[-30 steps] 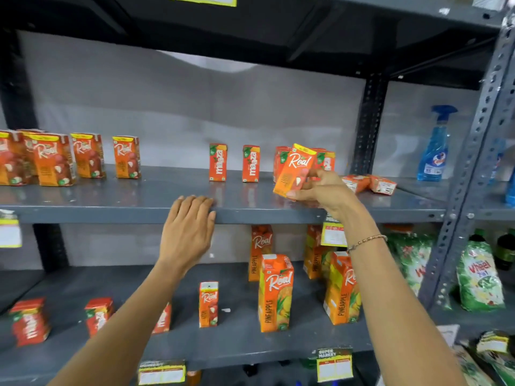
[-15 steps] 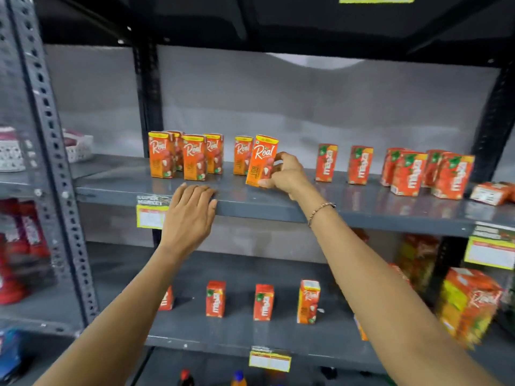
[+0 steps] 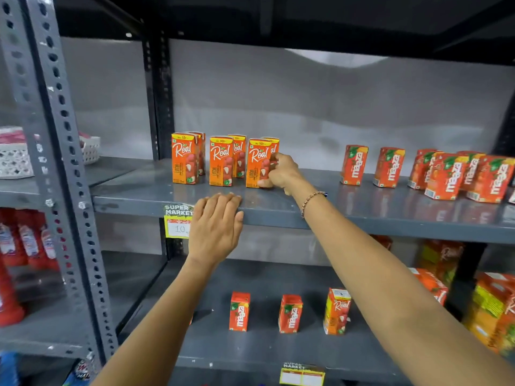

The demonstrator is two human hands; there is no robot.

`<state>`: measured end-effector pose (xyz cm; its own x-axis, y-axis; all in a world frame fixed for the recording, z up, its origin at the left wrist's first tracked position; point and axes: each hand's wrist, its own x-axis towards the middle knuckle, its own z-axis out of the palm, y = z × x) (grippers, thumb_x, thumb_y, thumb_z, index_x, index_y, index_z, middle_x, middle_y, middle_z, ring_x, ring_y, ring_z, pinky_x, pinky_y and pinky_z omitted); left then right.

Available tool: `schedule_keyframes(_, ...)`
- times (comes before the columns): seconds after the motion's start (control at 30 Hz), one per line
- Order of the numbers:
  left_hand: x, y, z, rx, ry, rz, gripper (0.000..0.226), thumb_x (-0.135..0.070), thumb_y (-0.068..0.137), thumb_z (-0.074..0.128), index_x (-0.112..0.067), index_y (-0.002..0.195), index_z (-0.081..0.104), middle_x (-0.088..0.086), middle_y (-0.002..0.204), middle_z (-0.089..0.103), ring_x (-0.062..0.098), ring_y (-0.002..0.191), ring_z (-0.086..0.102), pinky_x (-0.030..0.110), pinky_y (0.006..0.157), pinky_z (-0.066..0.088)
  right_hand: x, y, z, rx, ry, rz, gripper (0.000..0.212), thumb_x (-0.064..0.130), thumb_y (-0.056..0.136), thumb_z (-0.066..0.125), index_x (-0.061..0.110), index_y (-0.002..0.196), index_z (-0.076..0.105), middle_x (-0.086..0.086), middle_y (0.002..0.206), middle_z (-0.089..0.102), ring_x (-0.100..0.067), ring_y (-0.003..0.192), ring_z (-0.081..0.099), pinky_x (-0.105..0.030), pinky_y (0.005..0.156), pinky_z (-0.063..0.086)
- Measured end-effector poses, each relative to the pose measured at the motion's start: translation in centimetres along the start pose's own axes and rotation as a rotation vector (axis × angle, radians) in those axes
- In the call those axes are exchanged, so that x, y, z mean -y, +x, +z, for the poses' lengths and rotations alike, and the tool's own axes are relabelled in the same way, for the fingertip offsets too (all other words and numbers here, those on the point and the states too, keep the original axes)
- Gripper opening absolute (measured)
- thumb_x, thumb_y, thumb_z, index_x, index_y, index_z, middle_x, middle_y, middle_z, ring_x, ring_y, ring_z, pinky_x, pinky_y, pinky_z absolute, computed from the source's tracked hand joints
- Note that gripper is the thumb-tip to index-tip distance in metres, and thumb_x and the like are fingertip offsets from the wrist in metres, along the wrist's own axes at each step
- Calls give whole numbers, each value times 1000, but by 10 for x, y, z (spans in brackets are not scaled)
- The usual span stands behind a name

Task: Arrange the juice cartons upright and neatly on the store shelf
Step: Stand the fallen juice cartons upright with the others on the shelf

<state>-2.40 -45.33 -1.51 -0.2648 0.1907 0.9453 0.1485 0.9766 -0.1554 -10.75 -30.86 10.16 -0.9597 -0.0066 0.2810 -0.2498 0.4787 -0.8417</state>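
Upright, carton [image 3: 257, 162] in right hand [image 3: 281, 174]

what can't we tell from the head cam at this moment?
- Head view: the right hand covers the side of the front Real carton, so contact with the carton behind it is unclear.
- Price tag: partly hidden by the left hand.
- Maaza cartons at right: the row is cut off by the frame edge.
- Lower-right large cartons: blurred, labels unreadable.
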Motion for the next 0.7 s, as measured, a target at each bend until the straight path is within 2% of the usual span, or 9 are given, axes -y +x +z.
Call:
schedule_keyframes(0.27,0,-1,5,-57,-9,5,39,-30,99,28,-10,106,61,6,102,67,25,93,60,36,84,37,-4,2,1,-27,-24,-26,71,7,65,81,15,129,50,-7,128,61,-25,117,57,-41,101,47)
schedule_keyframes(0.47,-3,1,-2,11,4,-18,40,-30,99,28,-10,106,62,6,104,67,26,94,60,37,87,37,-4,-12,-11,146,43,-8,70,4,70,78,13,132,46,-7,132,57,-25,122,54,-41,103,44)
schedule_keyframes(0.6,-19,5,-8,-7,-71,-119,38,-27,98,30,-11,102,64,4,104,67,25,101,58,37,98,34,-18,-33,-42,53,66,-57,59,7,76,73,12,129,47,-12,129,59,-25,119,55,-37,100,46)
schedule_keyframes(0.7,-58,16,-7,21,-137,-88,37,-27,97,32,-11,105,65,4,106,67,25,103,60,39,107,32,-39,-52,-78,20,124,-108,43,4,78,71,9,118,57,-13,113,65,-22,105,61,-30,90,50)
